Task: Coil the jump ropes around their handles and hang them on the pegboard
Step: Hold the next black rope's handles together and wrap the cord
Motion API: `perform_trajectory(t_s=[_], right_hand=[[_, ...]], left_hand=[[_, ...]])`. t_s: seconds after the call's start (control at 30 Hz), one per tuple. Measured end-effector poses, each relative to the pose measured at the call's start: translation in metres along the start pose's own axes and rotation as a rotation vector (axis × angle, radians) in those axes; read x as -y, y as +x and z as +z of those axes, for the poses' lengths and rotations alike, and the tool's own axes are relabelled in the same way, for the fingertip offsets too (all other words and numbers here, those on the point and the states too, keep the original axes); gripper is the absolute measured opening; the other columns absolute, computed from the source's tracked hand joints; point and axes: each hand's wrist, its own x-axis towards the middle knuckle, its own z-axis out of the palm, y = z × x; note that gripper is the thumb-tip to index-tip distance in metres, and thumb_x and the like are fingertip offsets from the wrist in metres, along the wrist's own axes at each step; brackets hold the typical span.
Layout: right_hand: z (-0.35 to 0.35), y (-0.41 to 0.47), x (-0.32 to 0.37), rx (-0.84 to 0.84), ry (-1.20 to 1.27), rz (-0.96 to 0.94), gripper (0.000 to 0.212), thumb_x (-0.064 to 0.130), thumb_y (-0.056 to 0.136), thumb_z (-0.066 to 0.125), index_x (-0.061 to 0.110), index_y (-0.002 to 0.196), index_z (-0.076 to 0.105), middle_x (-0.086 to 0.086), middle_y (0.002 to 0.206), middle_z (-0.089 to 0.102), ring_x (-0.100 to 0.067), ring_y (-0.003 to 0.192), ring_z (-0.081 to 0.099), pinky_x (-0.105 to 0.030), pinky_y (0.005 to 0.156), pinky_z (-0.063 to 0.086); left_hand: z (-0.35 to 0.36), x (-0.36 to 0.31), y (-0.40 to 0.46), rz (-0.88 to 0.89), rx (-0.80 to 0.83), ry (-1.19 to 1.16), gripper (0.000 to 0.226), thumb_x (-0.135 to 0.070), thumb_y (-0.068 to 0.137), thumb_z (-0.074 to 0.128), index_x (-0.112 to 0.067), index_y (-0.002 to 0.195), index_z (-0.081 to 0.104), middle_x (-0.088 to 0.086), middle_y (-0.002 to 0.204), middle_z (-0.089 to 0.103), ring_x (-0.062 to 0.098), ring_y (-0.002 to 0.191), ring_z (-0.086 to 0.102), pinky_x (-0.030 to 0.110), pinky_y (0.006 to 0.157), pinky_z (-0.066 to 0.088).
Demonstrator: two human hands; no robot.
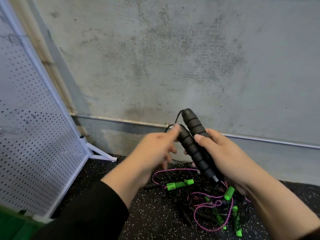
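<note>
Right hand [223,153] wraps both black handles [194,142] above the floor pile [213,200]; left hand [155,146] pinches the thin cord [178,116]. Slack trailing down could snag that tangle mid-coil.

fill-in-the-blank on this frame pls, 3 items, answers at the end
1. The right hand grips two ____ foam handles side by side.
2. The pile of ropes on the floor has handles coloured black and ____.
3. The white pegboard stands on the ____ side of the view.

Missing words: black; green; left
</note>
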Motion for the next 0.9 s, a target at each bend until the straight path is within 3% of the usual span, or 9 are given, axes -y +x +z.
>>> perform_trajectory(t_s=[0.13,0.27,0.43,0.63,0.73,0.9], right_hand=[[0.002,0.003,-0.004,-0.006,0.032,0.011,0.014,0.026,0.103,0.053,0.016,0.108,0.063,-0.019,0.096,0.07,-0.032,0.08,0.067,-0.043,0.072,0.056],[-0.003,0.002,-0.006,0.08,0.101,0.074,0.02,0.021,0.102,0.054,0.015,0.119,0.064,-0.023,0.109,0.071,-0.038,0.099,0.073,-0.045,0.083,0.062],[-0.003,0.0,-0.004,0.152,0.13,0.123,0.025,0.018,0.102,0.053,0.021,0.125,0.063,-0.02,0.113,0.073,-0.039,0.099,0.073,-0.054,0.095,0.056],[0.001,0.0,-0.002,0.153,0.226,0.109,0.027,0.012,0.102,0.05,0.016,0.126,0.061,-0.029,0.112,0.07,-0.047,0.096,0.072,-0.048,0.082,0.061],[0.002,-0.001,-0.001,0.156,0.259,0.11,0.027,0.01,0.102,0.049,0.018,0.125,0.061,-0.026,0.116,0.07,-0.048,0.096,0.072,-0.052,0.083,0.061],[0.004,-0.001,0.001,0.187,0.258,0.095,0.027,0.019,0.104,0.048,0.016,0.127,0.062,-0.029,0.107,0.07,-0.039,0.076,0.066,-0.043,0.067,0.059]], left_hand=[[0.012,0.011,0.007,0.067,0.004,-0.069,0.029,-0.042,0.097,0.065,-0.017,0.082,0.062,-0.003,0.069,0.046,0.01,0.052,0.04,0.024,0.047,0.033],[-0.001,0.007,0.014,0.086,-0.051,-0.219,0.026,-0.036,0.099,0.064,-0.017,0.081,0.059,-0.003,0.069,0.051,0.009,0.052,0.042,0.024,0.046,0.032],[-0.001,0.006,0.01,0.08,-0.025,-0.203,0.027,-0.035,0.097,0.066,-0.018,0.077,0.059,-0.001,0.069,0.054,0.011,0.052,0.042,0.025,0.047,0.03],[0.0,0.003,0.006,0.091,-0.001,-0.206,0.027,-0.033,0.097,0.066,-0.018,0.075,0.06,0.0,0.068,0.056,0.012,0.052,0.042,0.026,0.049,0.03],[0.002,0.004,0.005,0.101,0.019,-0.168,0.027,-0.034,0.098,0.065,-0.018,0.076,0.061,0.0,0.068,0.058,0.011,0.051,0.044,0.024,0.048,0.032],[0.003,0.007,0.006,0.121,0.009,-0.134,0.028,-0.037,0.098,0.064,-0.016,0.079,0.063,0.0,0.068,0.059,0.012,0.054,0.045,0.025,0.05,0.034]])
